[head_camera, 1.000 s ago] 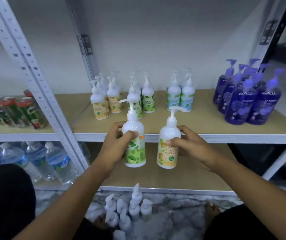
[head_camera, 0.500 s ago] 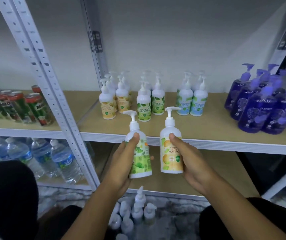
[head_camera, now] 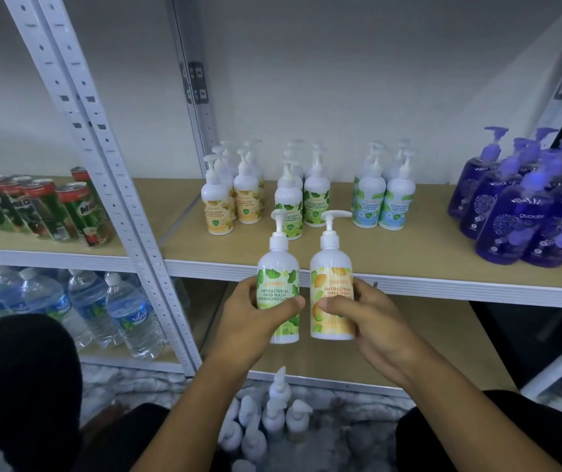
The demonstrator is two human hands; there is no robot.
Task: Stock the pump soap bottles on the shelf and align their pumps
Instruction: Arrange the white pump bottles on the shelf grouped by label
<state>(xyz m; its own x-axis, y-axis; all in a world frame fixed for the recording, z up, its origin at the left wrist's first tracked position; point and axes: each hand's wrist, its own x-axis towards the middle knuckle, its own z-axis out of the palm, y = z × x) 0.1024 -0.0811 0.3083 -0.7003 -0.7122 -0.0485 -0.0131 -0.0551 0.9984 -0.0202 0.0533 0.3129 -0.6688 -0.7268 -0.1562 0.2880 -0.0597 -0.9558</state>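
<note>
My left hand [head_camera: 249, 318] grips a white pump bottle with a green leaf label [head_camera: 277, 284]. My right hand [head_camera: 371, 318] grips a white pump bottle with an orange label [head_camera: 331, 277], its pump nozzle pointing right. Both bottles are upright, side by side, in front of the edge of the wooden shelf [head_camera: 426, 247]. On the shelf stand rows of orange-label bottles [head_camera: 216, 206], green-label bottles [head_camera: 317, 199] and blue-label bottles [head_camera: 368, 199]. Several more white pump bottles [head_camera: 272, 417] stand on the floor between my knees.
Purple pump bottles [head_camera: 511, 219] crowd the shelf's right end. A perforated white upright [head_camera: 109, 172] divides the bays; left of it are green drink cans [head_camera: 51, 209] above and water bottles [head_camera: 123, 311] below. The lower shelf board [head_camera: 443, 342] lies behind my hands.
Both hands have brought the two bottles closer together and turned them so their labels face me; the green bottle's pump has swung round. The view has tilted slightly down and left.
</note>
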